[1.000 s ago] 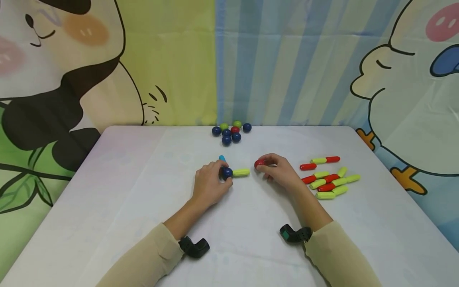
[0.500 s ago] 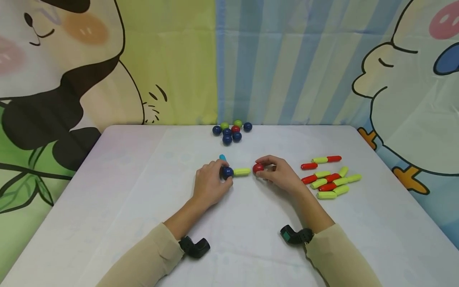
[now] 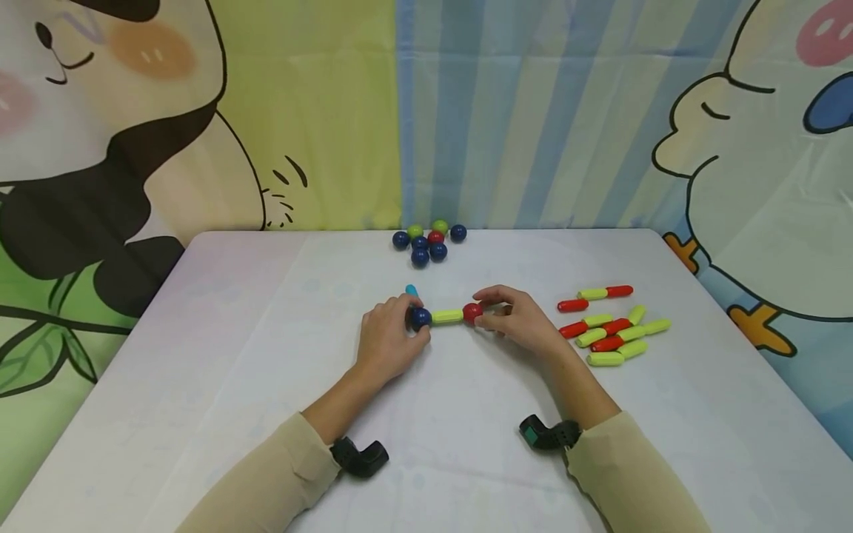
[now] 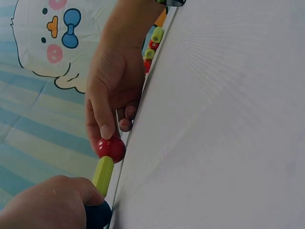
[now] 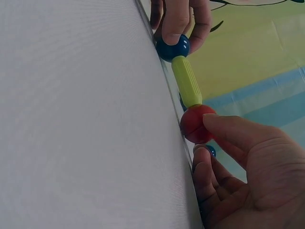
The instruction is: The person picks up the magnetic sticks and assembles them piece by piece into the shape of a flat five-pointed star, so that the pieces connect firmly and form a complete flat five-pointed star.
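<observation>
A dark blue ball (image 3: 420, 318) is pinched between the thumb and fingers of my left hand (image 3: 389, 337). From its right side a ribbed yellow-green rod (image 3: 447, 317) runs out to a red ball (image 3: 472, 313). My right hand (image 3: 516, 320) grips that red ball, which touches the rod's end; the right wrist view shows the thumb pressed on the red ball (image 5: 196, 125). A light blue rod (image 3: 411, 290) pokes out behind my left fingers, and its near end is hidden by the hand.
Behind the hands, near the table's far edge, lies a cluster of dark blue, green and red balls (image 3: 420, 257). To the right, several red and yellow-green rods (image 3: 606, 343) lie scattered. A printed curtain (image 3: 526, 111) hangs behind the white table (image 3: 200, 414).
My right hand has brought the red ball leftward, from apart to touching the yellow-green rod's free end. The left hand stays in place on the blue ball.
</observation>
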Tool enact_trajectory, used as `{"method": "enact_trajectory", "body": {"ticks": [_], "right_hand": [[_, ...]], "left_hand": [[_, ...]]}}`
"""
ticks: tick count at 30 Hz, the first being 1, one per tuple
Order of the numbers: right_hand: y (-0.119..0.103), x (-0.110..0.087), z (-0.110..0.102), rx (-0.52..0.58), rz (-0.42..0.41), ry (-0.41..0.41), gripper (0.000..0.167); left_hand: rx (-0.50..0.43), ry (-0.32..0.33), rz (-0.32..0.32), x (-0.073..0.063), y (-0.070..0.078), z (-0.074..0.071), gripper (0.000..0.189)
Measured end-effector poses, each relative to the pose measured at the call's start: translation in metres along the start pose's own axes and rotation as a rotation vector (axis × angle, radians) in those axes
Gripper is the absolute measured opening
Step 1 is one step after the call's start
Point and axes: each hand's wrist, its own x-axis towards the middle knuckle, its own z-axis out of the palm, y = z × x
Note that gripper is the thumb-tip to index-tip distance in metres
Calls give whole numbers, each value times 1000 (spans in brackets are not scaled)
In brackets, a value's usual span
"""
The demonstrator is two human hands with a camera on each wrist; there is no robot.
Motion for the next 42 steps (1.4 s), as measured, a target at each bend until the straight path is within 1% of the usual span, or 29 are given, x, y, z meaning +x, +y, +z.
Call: {"method": "enact_trajectory", "body": {"ticks": [15, 30, 36, 42], "right_hand": [[0, -2, 2, -7, 2, -2, 40], [-2, -5, -1, -23, 7, -9, 37], [-1, -6, -10, -16, -15, -32, 36], [-1, -8, -26, -2, -10, 11, 37]], "left_hand": [[-7, 8, 6, -2, -2, 0, 34], [-32, 4, -8, -2, -1, 1, 36], [-34, 11, -10, -1, 0, 1, 37], [-23, 15, 3, -1, 1, -2, 36]]}}
